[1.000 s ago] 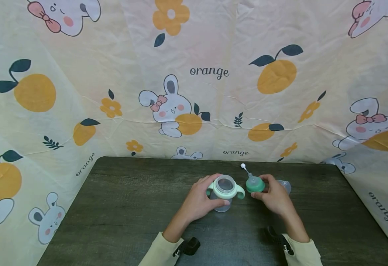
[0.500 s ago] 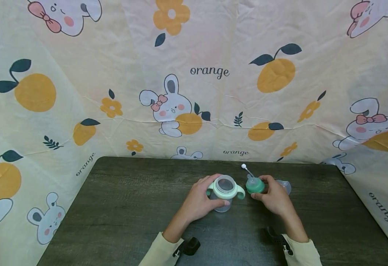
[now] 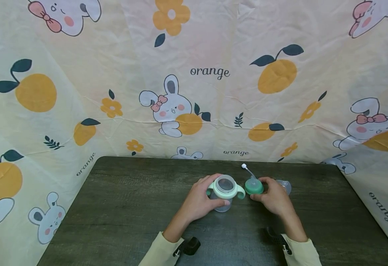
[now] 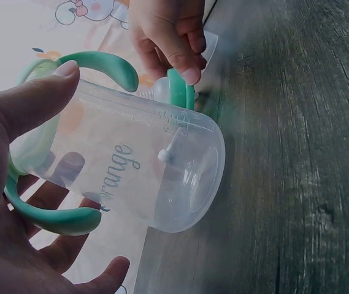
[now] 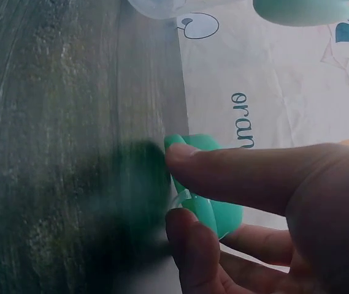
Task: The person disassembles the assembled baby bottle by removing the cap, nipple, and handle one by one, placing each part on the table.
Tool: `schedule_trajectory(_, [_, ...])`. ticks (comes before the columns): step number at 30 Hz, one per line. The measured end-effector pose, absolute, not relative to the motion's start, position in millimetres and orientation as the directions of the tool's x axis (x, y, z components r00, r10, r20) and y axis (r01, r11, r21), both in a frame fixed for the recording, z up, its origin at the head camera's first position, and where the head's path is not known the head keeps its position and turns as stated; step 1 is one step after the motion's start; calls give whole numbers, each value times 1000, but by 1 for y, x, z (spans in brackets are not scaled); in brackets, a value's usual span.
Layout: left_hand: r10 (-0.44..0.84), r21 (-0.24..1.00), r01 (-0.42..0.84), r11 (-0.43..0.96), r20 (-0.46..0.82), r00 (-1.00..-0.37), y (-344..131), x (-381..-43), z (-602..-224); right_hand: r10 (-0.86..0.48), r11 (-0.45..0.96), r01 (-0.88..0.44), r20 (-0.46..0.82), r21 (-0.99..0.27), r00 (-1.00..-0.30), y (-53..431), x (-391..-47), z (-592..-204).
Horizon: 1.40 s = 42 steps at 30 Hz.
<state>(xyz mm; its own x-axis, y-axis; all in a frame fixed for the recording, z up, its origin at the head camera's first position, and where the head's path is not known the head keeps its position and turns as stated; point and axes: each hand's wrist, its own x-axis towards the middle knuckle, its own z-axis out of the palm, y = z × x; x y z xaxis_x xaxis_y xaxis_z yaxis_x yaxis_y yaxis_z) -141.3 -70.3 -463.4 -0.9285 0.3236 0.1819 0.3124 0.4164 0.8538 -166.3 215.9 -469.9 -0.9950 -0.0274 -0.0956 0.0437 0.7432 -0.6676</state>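
In the head view my left hand (image 3: pixel 198 197) grips a clear baby bottle (image 3: pixel 223 207) with two mint-green handles (image 3: pixel 240 192), thumb on its near side. The bottle stands upright, its round top facing up. Just to its right, my right hand (image 3: pixel 276 195) pinches a green bottle collar (image 3: pixel 254 187) at its edge between thumb and fingers. A clear teat part sits on the collar, and a thin straw with a white ball (image 3: pixel 244 166) on its end sticks out toward the far edge. The right wrist view has the thumb and fingertip on the green collar (image 5: pixel 208 211).
A clear cap (image 3: pixel 285 186) lies on the dark wooden table (image 3: pixel 130 210) behind the right hand, partly hidden by it. Beyond the table's far edge hangs a cloth (image 3: pixel 213 111) printed with rabbits and oranges.
The green collar has tipped and shifted slightly left and nearer in my right hand, its clear teat part showing more upright. My left hand and the bottle have stayed in place.
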Motion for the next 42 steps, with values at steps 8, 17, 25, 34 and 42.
schedule_trajectory(8, [320,851,307,426,175,-931,-70,-142,-464,-40,797,0,-54,-604,-998,214,-167,-470])
schedule_trajectory(17, [320,854,312,416,184,-929,-70,-142,-462,-58,815,-28,-33,-579,-998,214,-168,-471])
schedule_trajectory(25, [321,856,303,418,173,-931,-70,-142,-462,-59,818,-31,-30,-575,-998,212,-168,-470])
schedule_trajectory(34, [321,857,303,416,173,-931,-70,-141,-461,-63,818,-33,-32,-574,-998,211,-167,-469])
schedule_trajectory(42, [319,854,305,422,175,-931,-70,-142,-463,-73,819,-40,-34,-573,-997,213,-167,-469])
